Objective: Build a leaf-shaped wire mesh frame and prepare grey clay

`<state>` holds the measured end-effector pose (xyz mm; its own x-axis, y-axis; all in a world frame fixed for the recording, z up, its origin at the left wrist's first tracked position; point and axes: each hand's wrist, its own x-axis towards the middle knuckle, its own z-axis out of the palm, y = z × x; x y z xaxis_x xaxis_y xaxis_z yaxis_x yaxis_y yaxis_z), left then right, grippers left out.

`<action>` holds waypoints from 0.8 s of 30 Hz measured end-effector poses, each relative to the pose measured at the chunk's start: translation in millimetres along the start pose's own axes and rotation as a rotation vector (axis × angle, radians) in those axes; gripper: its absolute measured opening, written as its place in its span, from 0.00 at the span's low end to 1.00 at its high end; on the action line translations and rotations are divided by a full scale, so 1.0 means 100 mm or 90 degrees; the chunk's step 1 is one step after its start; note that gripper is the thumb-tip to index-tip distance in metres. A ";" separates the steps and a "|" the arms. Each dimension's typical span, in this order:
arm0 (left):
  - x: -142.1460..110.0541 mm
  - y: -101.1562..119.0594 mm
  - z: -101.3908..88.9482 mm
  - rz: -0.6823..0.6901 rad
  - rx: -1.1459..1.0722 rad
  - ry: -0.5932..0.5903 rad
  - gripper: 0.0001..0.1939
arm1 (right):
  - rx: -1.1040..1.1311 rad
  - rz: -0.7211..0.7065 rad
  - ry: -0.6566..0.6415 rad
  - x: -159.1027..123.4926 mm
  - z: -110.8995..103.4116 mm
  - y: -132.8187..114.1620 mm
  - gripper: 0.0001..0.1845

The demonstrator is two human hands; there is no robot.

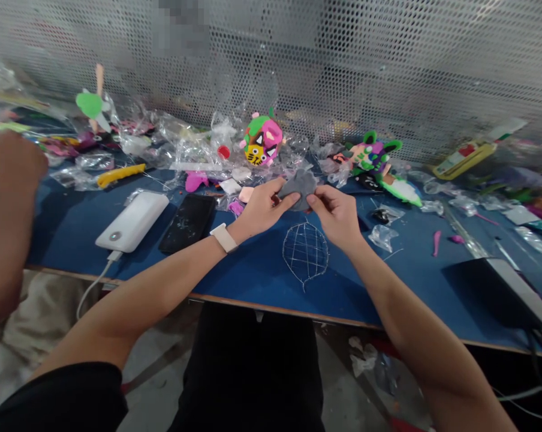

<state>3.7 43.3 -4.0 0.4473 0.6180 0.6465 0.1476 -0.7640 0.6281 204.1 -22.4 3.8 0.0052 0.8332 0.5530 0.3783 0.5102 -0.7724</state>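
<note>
A flattened grey piece of modelling clay (300, 188) is stretched between my two hands, above the blue table. My left hand (267, 207) pinches its left side between thumb and fingers. On the other side, my right hand (336, 215) grips the right edge in the same way. Just below the clay, a leaf-shaped wire frame (306, 252) with crossing wires lies flat on the table, touched by neither hand. Behind my hands sits a colourful clay mask (262, 141) with a yellow cat face on it.
A white power bank (134, 222) with a cable and a black phone (188, 223) lie left of my forearm. Plastic wrappers and clay pieces line the perforated metal wall (298, 72). A black box-like device (496, 291) stands at right. Another person's arm (10, 228) reaches in at far left.
</note>
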 end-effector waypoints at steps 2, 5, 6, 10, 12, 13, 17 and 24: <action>0.00 0.01 0.01 -0.005 -0.009 -0.015 0.20 | -0.011 0.005 -0.007 -0.01 0.01 0.00 0.17; -0.01 0.04 0.00 -0.031 -0.003 -0.036 0.16 | -0.025 0.021 0.003 -0.02 0.02 -0.01 0.15; -0.01 0.05 -0.01 -0.035 0.004 -0.037 0.15 | -0.025 0.025 0.009 -0.03 0.03 -0.02 0.15; 0.00 0.09 -0.04 -0.023 0.028 -0.038 0.15 | 0.008 0.035 0.012 -0.03 0.05 -0.01 0.15; 0.01 0.10 -0.03 -0.015 0.033 -0.035 0.11 | 0.026 0.028 0.003 -0.03 0.06 0.01 0.16; 0.01 0.10 -0.03 -0.012 0.036 -0.031 0.10 | 0.033 0.021 -0.006 -0.02 0.06 0.02 0.16; -0.01 0.09 0.02 -0.025 0.014 -0.010 0.15 | 0.061 0.004 -0.051 0.00 0.05 0.05 0.17; -0.04 0.08 0.06 -0.056 -0.045 -0.077 0.17 | 0.076 0.021 0.048 0.04 0.02 0.07 0.23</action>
<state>8.8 33.8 -4.1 0.5389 0.6516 0.5339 0.1296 -0.6904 0.7118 205.1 -15.5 -0.1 0.0869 0.8340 0.5449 0.2638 0.5082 -0.8199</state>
